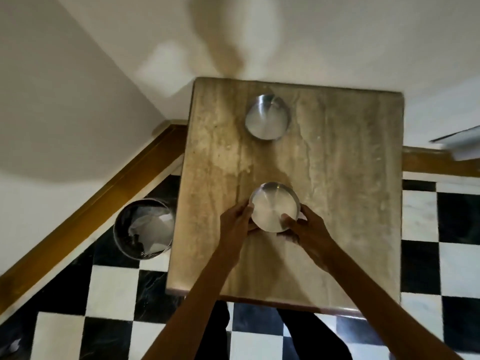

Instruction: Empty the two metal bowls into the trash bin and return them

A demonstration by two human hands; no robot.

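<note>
With both hands on it, we have the near bowl (274,207) gripped from opposite sides: left hand (235,222) on its left rim, right hand (309,229) on the lower right, one of the right fingers (287,219) hooked over the rim. So both sets of fingers are closed around that bowl, not wide. A two-sided hold makes sense for a shallow, slick metal dish; it stays level and won't tip. We can't tell if it's touching the desk (337,193) or just above it; it sits at the near-centre of the top.

The far bowl (267,116) stands alone toward the back edge, well apart from the near one, nobody touching it. Both look bare inside, w/ only a pale sheen, though blur makes that unsure.

The trash bin (144,229) is on the checkered floor (114,289), just beside the desk's left edge, w/ crumpled white paper inside. Handy spot: short swing left to dump.

Our guess is both bowls are already emptied and this one is being set back, but it could equally be a pick-up.
</note>
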